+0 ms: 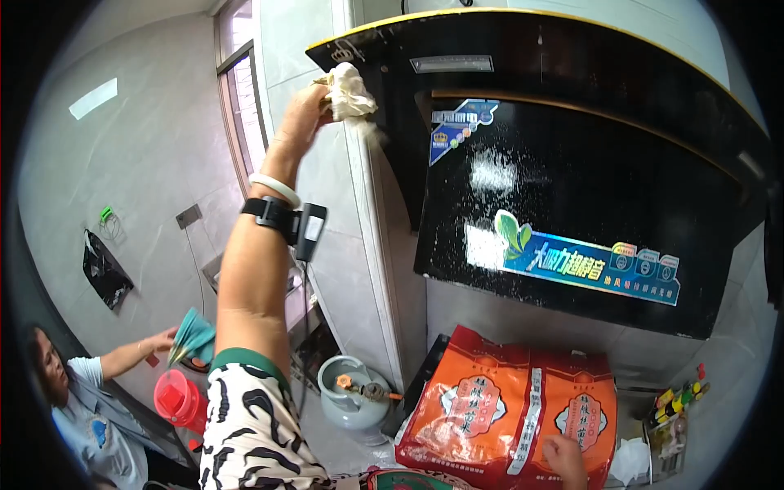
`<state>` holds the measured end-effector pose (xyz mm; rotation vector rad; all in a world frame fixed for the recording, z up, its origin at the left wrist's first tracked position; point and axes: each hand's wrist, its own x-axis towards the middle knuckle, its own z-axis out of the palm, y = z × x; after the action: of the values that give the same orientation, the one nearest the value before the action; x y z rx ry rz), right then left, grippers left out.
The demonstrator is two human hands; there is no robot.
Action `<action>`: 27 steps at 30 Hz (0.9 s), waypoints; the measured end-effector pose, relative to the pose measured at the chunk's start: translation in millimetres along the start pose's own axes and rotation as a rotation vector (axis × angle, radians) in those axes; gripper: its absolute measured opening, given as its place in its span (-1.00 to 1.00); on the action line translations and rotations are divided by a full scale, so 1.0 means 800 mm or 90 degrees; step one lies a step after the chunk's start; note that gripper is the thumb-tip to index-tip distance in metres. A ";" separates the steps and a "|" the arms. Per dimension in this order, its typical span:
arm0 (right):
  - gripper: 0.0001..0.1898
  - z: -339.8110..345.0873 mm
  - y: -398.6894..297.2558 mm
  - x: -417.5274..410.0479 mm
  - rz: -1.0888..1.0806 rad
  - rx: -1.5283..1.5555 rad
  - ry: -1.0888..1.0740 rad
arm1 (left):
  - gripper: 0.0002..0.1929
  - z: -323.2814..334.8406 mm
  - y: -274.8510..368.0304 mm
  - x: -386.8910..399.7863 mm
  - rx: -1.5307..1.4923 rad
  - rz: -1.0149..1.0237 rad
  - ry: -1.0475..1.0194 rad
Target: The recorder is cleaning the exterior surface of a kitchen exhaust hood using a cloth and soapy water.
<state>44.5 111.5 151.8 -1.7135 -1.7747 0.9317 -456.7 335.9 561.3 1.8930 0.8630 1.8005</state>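
Observation:
My left hand, with a white bangle and a black strapped device on the forearm, is raised and gripping a crumpled off-white cloth. The cloth is at the left end of the black range hood, beside its upper corner. White specks and smears mark the hood's glossy front panel, which carries bright stickers. Low in the view, my right hand hangs with curled fingers in front of a red and orange printed rice bag. Whether it touches the bag is unclear.
A grey gas cylinder with an orange valve knob stands below, left of the bag. At the lower left, another person holds a teal cloth near a red bucket. Several bottles stand at the right.

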 end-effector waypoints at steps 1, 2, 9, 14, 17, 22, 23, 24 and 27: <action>-0.79 0.003 0.000 0.009 -0.110 -0.030 0.045 | -0.69 0.010 -0.015 -0.011 -0.135 -0.030 0.033; -0.79 0.005 0.000 0.017 -0.108 -0.034 0.032 | -0.69 0.021 -0.026 -0.027 -0.291 -0.064 0.036; -0.72 0.036 -0.020 0.042 -0.160 0.088 -0.078 | -0.69 0.144 -0.116 -0.242 -0.608 -0.333 -0.005; -0.26 0.086 -0.041 0.071 -0.171 0.111 -0.192 | -0.72 0.269 -0.161 -0.469 -0.642 -0.774 0.126; -0.29 0.127 -0.079 0.077 -0.268 0.139 -0.176 | -0.72 0.286 -0.165 -0.583 -0.643 -0.906 0.053; -0.64 0.180 -0.069 0.077 -0.331 0.115 -0.237 | -0.61 0.244 -0.134 -0.660 -0.491 -0.803 0.060; -0.64 0.196 -0.071 0.075 -0.328 0.109 -0.245 | -0.56 0.234 -0.138 -0.677 -0.394 -0.796 0.063; -0.64 0.212 -0.071 0.076 -0.313 0.140 -0.280 | -0.54 0.220 -0.133 -0.683 -0.371 -0.812 0.073; -0.68 0.274 -0.063 0.076 -0.114 0.377 -0.373 | -0.48 0.174 -0.117 -0.710 -0.441 -0.825 0.146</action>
<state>-159.4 144.1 43.0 -0.9448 -1.6882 1.7829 -327.5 46.2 61.3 0.4173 0.9850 1.1701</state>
